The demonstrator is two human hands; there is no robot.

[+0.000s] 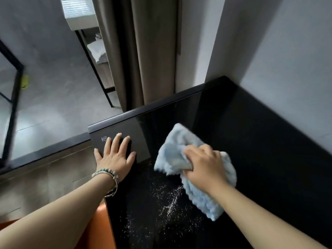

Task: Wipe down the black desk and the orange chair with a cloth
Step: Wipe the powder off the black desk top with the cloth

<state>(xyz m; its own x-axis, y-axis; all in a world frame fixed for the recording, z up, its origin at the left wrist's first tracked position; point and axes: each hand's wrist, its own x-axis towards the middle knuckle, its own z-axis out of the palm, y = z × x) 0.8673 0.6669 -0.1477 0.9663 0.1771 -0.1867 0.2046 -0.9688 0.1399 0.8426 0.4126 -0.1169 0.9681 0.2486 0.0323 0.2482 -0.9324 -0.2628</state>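
Observation:
The glossy black desk (251,141) fills the right half of the head view, set into a wall corner. My right hand (204,166) grips a light blue fluffy cloth (172,151) and presses it on the desk top near the middle. White crumbs or dust (168,203) lie scattered on the desk just in front of the cloth. My left hand (115,155) rests flat with fingers spread on the desk's left corner, next to a small printed logo. A piece of the orange chair (100,229) shows at the bottom, under my left forearm and against the desk's left edge.
Brown curtains (143,60) hang behind the desk's far edge. A grey wall (287,60) borders the desk on the right. To the left lies a grey tiled floor with a black metal frame (12,97) and a black-legged stand (97,69) holding white cloth.

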